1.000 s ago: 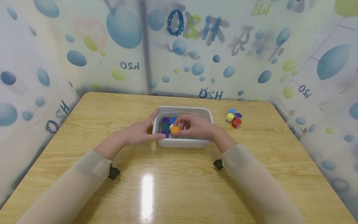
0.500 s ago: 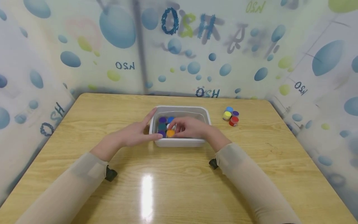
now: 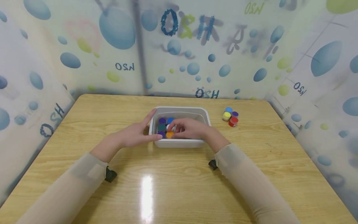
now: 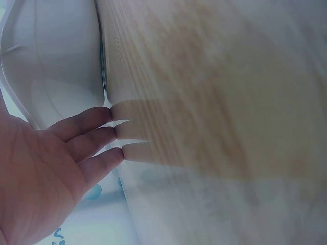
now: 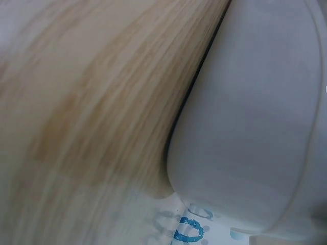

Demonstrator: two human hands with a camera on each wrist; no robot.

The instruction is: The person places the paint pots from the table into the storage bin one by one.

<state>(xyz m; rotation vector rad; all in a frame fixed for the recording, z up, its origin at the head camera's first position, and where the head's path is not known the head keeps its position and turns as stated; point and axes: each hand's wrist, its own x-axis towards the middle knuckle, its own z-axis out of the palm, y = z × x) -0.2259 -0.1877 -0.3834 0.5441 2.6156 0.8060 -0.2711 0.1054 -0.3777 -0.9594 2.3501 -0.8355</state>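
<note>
A pale grey plastic tub (image 3: 183,143) stands on the wooden table. Inside its left part are small paint jars, with purple lids (image 3: 162,120), a blue lid (image 3: 170,120), a dark green lid (image 3: 162,127) and a white lid (image 3: 169,127) showing. My right hand (image 3: 190,128) reaches into the tub and pinches an orange-lidded paint jar (image 3: 169,135) near the front wall. My left hand (image 3: 135,133) lies spread at the tub's left end, thumb across the front corner. In the left wrist view, straight fingers (image 4: 94,138) reach down beside the tub's outer wall (image 4: 61,56).
Right of the tub, a small group of paint jars stands on the table: a light blue one (image 3: 228,110), a yellow one (image 3: 226,116), a purple one (image 3: 235,114) and a red one (image 3: 233,121). A patterned wall (image 3: 179,74) rises behind the table.
My right hand has lowered the orange-lidded jar toward the tub's front wall, beside the front purple lid. My left hand stays at the tub's left end. The head view has shifted slightly.
</note>
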